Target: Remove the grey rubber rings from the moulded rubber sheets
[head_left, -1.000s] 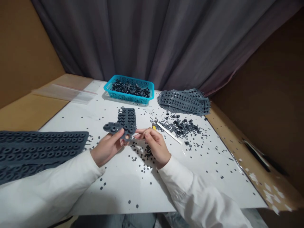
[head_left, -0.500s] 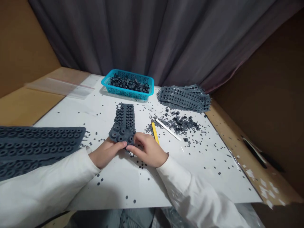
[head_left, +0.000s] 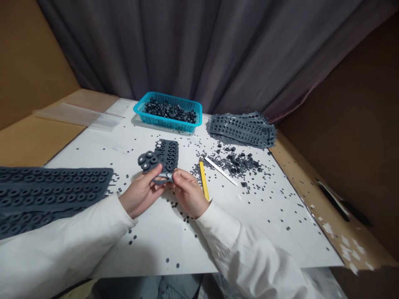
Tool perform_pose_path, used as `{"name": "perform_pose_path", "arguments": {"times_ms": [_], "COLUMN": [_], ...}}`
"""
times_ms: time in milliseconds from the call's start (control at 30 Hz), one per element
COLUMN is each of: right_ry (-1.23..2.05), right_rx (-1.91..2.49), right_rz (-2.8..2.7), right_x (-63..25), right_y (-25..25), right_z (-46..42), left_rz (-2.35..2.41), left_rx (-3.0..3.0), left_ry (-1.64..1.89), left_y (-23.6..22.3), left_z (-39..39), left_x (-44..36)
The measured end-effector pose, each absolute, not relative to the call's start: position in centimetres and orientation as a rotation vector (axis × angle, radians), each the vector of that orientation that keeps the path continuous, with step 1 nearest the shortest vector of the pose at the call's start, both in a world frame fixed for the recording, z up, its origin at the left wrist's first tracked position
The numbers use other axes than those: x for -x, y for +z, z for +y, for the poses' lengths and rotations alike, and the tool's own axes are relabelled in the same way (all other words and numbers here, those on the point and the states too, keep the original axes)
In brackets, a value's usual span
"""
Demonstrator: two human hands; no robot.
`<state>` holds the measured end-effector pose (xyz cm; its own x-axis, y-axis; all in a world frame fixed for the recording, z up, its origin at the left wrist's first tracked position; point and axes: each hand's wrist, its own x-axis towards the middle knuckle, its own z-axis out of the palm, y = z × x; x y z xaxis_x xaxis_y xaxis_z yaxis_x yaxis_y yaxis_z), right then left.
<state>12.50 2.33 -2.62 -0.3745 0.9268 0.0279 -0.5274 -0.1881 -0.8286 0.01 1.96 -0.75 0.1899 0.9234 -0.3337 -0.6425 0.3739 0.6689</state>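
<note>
A dark grey molded rubber sheet [head_left: 170, 154] with rows of ring-shaped bumps is held in both hands above the white table. Its near end is bent and folded over to the left. My left hand [head_left: 144, 192] grips the folded part, thumb on top. Closed on the sheet's near edge, my right hand [head_left: 190, 192] pinches it between thumb and fingers. The fingers under the sheet are partly hidden. Just right of my right hand lies a yellow-handled knife [head_left: 203, 180], with a thin white strip [head_left: 221, 171] beside it.
A blue basket [head_left: 168, 123] of small dark pieces stands at the back. Perforated grey sheets [head_left: 241, 128] are stacked to its right. Small dark discs and loose pieces [head_left: 240, 162] are scattered over the white tabletop [head_left: 249, 236]. A larger ringed sheet [head_left: 52, 189] lies at left.
The near end of the rubber sheet has been twisted and folded further to the left. My right hand has shifted slightly left and turned while pinching its edge.
</note>
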Motion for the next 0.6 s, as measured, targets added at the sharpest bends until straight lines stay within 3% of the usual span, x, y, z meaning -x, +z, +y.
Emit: {"name": "perform_pose_path", "arguments": {"times_ms": [167,300,467,600], "right_ry": [1.823,1.925,2.014,2.091], "right_rx": [0.406,0.329,0.356,0.484], "right_rz": [-0.583,-0.667,-0.766,-0.723], "right_x": [-12.7,-13.2,-13.7,-14.7], "right_y": [-1.6,-1.2,-1.6,-1.8], "right_z": [3.4,3.7,3.4,3.9], "left_rz": [0.662,0.844,1.025,1.279], "left_rx": [-0.276,-0.377,-0.675,-1.079], "left_ry": [1.283,1.296,1.291,1.092], "left_y": [-0.2,-0.5,-1.7,-2.6], "left_z": [2.6,2.7,2.3,1.5], "left_x": [1.1,0.9,1.2,2.2]}}
